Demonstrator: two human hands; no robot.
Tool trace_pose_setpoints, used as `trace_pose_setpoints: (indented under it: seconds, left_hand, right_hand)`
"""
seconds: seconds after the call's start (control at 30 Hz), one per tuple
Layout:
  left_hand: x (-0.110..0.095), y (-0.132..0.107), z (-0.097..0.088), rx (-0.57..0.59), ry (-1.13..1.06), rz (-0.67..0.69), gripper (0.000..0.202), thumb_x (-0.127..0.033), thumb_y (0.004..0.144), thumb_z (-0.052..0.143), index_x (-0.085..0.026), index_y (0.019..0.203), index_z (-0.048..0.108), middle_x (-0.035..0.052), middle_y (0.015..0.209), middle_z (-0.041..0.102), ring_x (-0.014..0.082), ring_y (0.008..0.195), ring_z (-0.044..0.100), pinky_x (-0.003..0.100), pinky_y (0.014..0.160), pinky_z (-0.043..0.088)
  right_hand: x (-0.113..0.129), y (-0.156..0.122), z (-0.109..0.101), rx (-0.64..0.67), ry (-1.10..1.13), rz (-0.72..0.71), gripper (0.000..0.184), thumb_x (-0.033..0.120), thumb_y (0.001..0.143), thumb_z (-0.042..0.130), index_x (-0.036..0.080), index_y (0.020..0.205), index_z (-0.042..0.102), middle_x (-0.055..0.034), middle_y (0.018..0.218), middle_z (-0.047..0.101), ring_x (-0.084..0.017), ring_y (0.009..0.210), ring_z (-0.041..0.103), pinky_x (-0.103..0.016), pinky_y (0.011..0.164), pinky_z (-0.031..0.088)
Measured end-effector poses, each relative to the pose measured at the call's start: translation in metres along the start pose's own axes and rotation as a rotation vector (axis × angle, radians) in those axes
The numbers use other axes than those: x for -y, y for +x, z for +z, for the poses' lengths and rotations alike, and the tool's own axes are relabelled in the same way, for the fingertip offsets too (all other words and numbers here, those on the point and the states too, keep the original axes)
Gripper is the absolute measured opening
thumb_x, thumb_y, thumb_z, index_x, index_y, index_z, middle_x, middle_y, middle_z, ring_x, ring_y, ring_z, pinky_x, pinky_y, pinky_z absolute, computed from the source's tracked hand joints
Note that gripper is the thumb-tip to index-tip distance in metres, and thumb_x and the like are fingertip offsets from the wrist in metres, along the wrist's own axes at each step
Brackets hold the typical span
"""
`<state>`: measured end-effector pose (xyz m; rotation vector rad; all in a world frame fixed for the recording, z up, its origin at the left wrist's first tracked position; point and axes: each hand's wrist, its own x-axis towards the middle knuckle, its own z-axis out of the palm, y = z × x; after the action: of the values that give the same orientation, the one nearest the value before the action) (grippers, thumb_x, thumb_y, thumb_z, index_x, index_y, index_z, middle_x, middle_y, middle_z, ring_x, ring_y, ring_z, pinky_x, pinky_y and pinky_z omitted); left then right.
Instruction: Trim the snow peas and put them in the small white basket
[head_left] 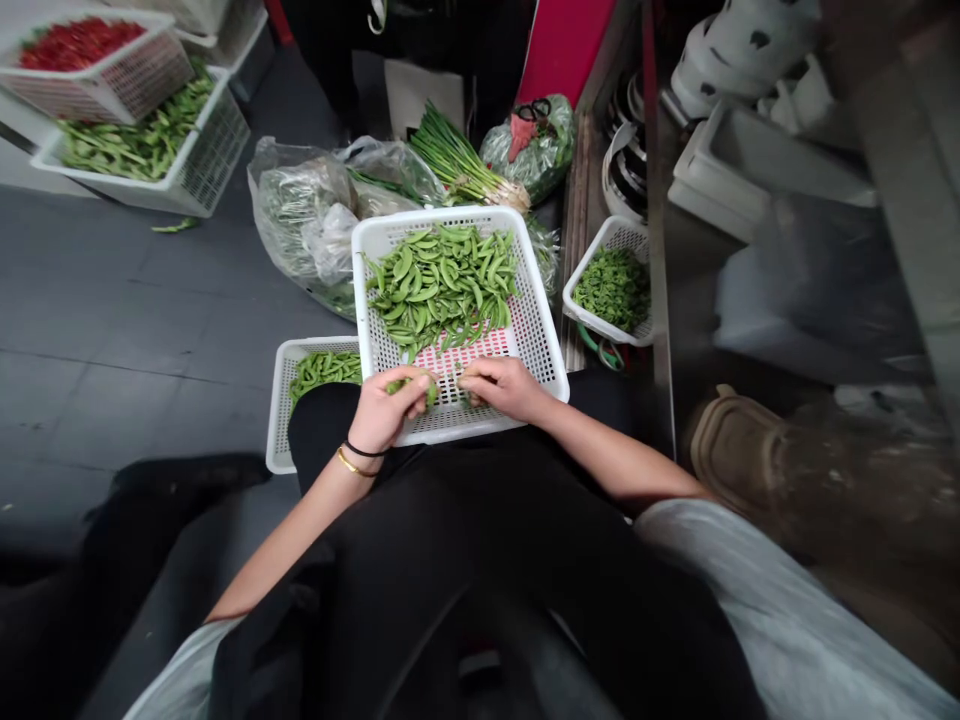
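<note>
A white perforated basket [541, 330] rests on my lap, its far half heaped with green snap pea pods [439, 280]. My left hand [386, 410] is closed on one pea pod [429, 390] over the basket's near edge. My right hand [501, 385] is next to it, fingers pinched at the pod's end or at a small bit I cannot make out. A second white basket [279, 420] with a few pods lies on the floor by my left knee.
A small basket of green trimmings [613, 290] stands at the right by a metal cabinet [664, 300]. Plastic bags of greens [307, 215] and spring onions [457, 160] lie beyond. Stacked baskets of green pods [142, 140] and red chillies [79, 45] sit far left.
</note>
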<state>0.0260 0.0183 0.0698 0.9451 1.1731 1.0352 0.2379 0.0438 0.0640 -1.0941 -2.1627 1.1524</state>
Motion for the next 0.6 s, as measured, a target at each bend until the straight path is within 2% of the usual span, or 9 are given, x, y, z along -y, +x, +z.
trace_pose_setpoints:
  seconds: [0.07,0.1,0.13,0.2,0.3,0.4,0.47,0.53,0.6]
  left_hand:
    - [0.005,0.008,-0.010,-0.133,-0.176,-0.012,0.013,-0.027,0.069,0.068,-0.014,0.071,0.065,0.0008,0.054,0.058,0.0071,0.041,0.041,0.019,0.038,0.028]
    - [0.007,0.011,-0.015,-0.143,-0.255,-0.031,0.012,-0.026,0.067,0.066,-0.015,0.068,0.063,0.0012,0.055,0.058,0.0071,0.041,0.042,0.019,0.038,0.027]
    - [0.007,0.014,-0.020,-0.123,-0.326,-0.052,0.011,-0.025,0.066,0.065,-0.015,0.065,0.061,0.0019,0.056,0.060,0.0075,0.041,0.043,0.019,0.037,0.028]
    - [0.007,0.017,-0.027,-0.034,-0.436,-0.105,0.010,-0.025,0.063,0.062,-0.016,0.065,0.060,0.0027,0.058,0.061,0.0093,0.043,0.046,0.020,0.038,0.030]
    - [0.006,0.013,-0.026,0.081,-0.501,-0.171,0.022,-0.026,0.061,0.062,-0.019,0.081,0.063,0.0025,0.061,0.063,0.0122,0.046,0.051,0.022,0.038,0.033]
    - [0.009,0.005,-0.021,0.166,-0.510,-0.207,0.020,-0.027,0.060,0.068,-0.018,0.075,0.060,0.0023,0.060,0.061,0.0121,0.047,0.051,0.021,0.037,0.033]
    - [0.013,0.002,-0.021,0.202,-0.495,-0.233,0.020,-0.028,0.060,0.071,-0.017,0.066,0.056,0.0012,0.057,0.058,0.0101,0.044,0.049,0.019,0.036,0.031]
    - [0.017,0.001,-0.021,0.195,-0.440,-0.277,0.023,-0.028,0.061,0.074,-0.016,0.065,0.055,0.0004,0.054,0.057,0.0086,0.041,0.047,0.019,0.035,0.029]
    - [0.022,0.001,-0.018,0.131,-0.324,-0.313,0.024,-0.029,0.062,0.075,-0.015,0.069,0.057,0.0011,0.054,0.058,0.0084,0.041,0.047,0.018,0.035,0.027]
  right_hand:
    - [-0.018,0.001,-0.010,0.152,-0.095,0.089,0.019,0.027,0.089,0.049,0.016,0.080,0.062,0.0009,0.067,0.063,-0.010,0.064,0.058,-0.021,0.065,0.040]
    - [-0.028,0.004,-0.014,0.246,-0.203,0.119,0.012,0.024,0.085,0.053,0.016,0.083,0.062,-0.0008,0.073,0.065,-0.011,0.069,0.059,-0.021,0.066,0.040]
    - [-0.038,0.008,-0.016,0.326,-0.333,0.149,0.010,0.021,0.081,0.057,0.016,0.088,0.063,-0.0032,0.082,0.066,-0.014,0.075,0.060,-0.022,0.067,0.040]
    - [-0.055,0.024,-0.014,0.410,-0.603,0.207,0.027,0.014,0.077,0.057,0.017,0.103,0.061,-0.0094,0.101,0.065,-0.018,0.084,0.062,-0.025,0.068,0.041]
    - [-0.072,0.055,0.002,0.390,-0.856,0.261,0.040,0.010,0.084,0.043,0.015,0.123,0.050,-0.0178,0.115,0.058,-0.023,0.089,0.063,-0.031,0.070,0.044]
    - [-0.078,0.078,0.017,0.375,-0.902,0.266,0.039,0.008,0.088,0.033,0.009,0.124,0.048,-0.0210,0.113,0.059,-0.025,0.091,0.063,-0.035,0.073,0.046]
    - [-0.079,0.082,0.017,0.369,-0.891,0.259,0.035,0.009,0.088,0.033,0.007,0.118,0.052,-0.0206,0.109,0.061,-0.025,0.092,0.063,-0.035,0.075,0.046]
    - [-0.076,0.077,0.010,0.331,-0.896,0.251,0.031,0.012,0.089,0.035,0.008,0.113,0.054,-0.0200,0.110,0.061,-0.025,0.094,0.062,-0.035,0.076,0.046]
    - [-0.068,0.066,0.001,0.181,-0.820,0.257,0.026,0.018,0.089,0.038,0.010,0.105,0.057,-0.0174,0.108,0.062,-0.024,0.093,0.062,-0.034,0.076,0.047]
